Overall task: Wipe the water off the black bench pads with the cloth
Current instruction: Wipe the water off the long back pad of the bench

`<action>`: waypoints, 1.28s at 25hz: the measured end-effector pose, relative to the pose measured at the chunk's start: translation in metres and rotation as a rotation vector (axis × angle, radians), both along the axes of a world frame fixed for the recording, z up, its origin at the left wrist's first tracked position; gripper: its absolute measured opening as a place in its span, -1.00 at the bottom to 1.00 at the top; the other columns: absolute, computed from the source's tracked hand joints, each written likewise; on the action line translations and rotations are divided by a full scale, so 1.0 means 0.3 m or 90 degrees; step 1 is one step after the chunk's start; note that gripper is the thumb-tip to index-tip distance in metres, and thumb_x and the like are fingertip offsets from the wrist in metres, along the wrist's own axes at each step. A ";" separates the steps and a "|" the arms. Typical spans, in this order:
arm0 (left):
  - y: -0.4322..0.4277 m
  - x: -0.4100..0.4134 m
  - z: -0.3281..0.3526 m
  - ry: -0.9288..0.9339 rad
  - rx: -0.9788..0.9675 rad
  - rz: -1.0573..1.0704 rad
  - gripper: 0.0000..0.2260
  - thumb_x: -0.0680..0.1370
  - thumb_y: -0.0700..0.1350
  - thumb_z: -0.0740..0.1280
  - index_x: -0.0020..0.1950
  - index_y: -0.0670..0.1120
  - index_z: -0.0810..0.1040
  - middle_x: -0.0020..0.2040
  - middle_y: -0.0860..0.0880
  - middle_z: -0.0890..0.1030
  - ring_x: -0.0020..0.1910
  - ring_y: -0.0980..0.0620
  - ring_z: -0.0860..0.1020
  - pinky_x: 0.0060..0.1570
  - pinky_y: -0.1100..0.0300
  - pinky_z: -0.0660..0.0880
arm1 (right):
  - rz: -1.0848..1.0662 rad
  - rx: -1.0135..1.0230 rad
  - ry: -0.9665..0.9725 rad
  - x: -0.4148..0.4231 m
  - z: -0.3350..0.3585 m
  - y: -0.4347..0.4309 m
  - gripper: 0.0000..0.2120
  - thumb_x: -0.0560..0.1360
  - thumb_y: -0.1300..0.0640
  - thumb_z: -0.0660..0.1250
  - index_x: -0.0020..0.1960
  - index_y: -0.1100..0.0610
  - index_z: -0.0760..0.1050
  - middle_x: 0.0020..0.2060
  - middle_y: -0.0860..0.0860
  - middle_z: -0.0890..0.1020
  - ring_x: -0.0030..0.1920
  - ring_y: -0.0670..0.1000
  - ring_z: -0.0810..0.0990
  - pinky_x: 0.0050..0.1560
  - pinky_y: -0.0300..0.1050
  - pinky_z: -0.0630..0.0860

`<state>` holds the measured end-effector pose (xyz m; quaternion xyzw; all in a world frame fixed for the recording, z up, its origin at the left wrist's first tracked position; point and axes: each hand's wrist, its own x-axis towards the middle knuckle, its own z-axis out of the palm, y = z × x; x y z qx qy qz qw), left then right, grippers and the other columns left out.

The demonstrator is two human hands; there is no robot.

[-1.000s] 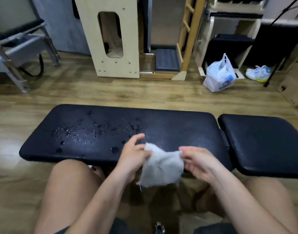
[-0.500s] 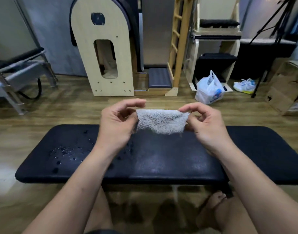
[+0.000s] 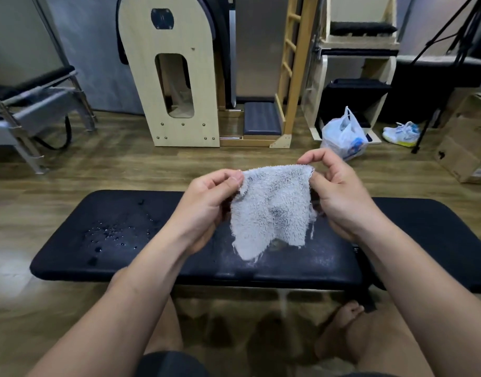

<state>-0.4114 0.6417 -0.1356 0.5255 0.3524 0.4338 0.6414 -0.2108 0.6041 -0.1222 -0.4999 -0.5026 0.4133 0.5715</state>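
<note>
A grey terry cloth (image 3: 272, 208) hangs spread in the air above the long black bench pad (image 3: 119, 257). My left hand (image 3: 204, 208) pinches its upper left corner and my right hand (image 3: 340, 197) pinches its upper right corner. Water droplets (image 3: 111, 235) lie scattered on the left part of the long pad. The shorter black pad (image 3: 435, 240) adjoins it on the right, partly hidden by my right forearm.
Wooden exercise equipment (image 3: 176, 77) and a ladder frame (image 3: 291, 72) stand behind the bench on the wood floor. A white plastic bag (image 3: 342, 137), a shoe (image 3: 402, 134) and cardboard boxes (image 3: 468, 137) lie at the back right. A metal-framed seat (image 3: 29, 110) stands at the left.
Both hands lifted the cloth from my lap to above the pad and unfolded it; it now hangs longer between my fingers. The view tilted up.
</note>
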 end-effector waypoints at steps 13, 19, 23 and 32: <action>-0.025 -0.098 0.128 0.096 0.276 -0.060 -0.91 0.39 -0.25 0.44 -0.12 -0.13 0.63 -0.13 -0.01 0.72 -0.16 0.15 0.62 -0.13 0.34 0.53 | -0.093 0.311 -0.571 0.008 0.067 -0.109 -0.69 0.38 0.40 0.27 -0.03 0.05 0.56 -0.23 -0.22 0.58 -0.19 -0.22 0.53 -0.12 -0.37 0.44; -0.019 -0.099 0.147 0.155 0.351 -0.065 -0.68 0.37 -0.53 0.42 -0.25 -0.12 0.48 -0.12 0.05 0.66 -0.14 0.16 0.58 -0.17 0.31 0.52 | -0.177 0.404 -0.620 0.001 0.028 -0.084 -0.61 0.29 0.45 0.20 0.06 0.17 0.51 -0.16 -0.15 0.51 -0.19 -0.23 0.41 -0.07 -0.46 0.38; -0.007 -0.098 0.129 0.194 0.339 -0.052 -0.60 0.35 -0.63 0.31 -0.32 -0.11 0.55 0.00 0.01 0.70 -0.01 0.13 0.62 -0.03 0.23 0.50 | -0.116 0.256 -0.357 0.010 0.015 -0.074 -0.69 0.35 0.40 0.23 -0.10 0.06 0.58 -0.16 -0.06 0.64 -0.09 -0.10 0.56 0.02 -0.30 0.47; -0.041 -0.082 0.012 0.252 0.130 -0.019 -0.71 0.39 -0.53 0.33 -0.14 -0.16 0.67 -0.09 -0.11 0.72 -0.14 0.02 0.64 -0.13 0.20 0.56 | 0.217 -0.079 -0.306 -0.106 -0.204 -0.116 -0.41 0.27 -0.16 0.50 0.26 -0.08 0.49 0.09 -0.13 0.64 0.15 -0.15 0.59 0.25 -0.02 0.49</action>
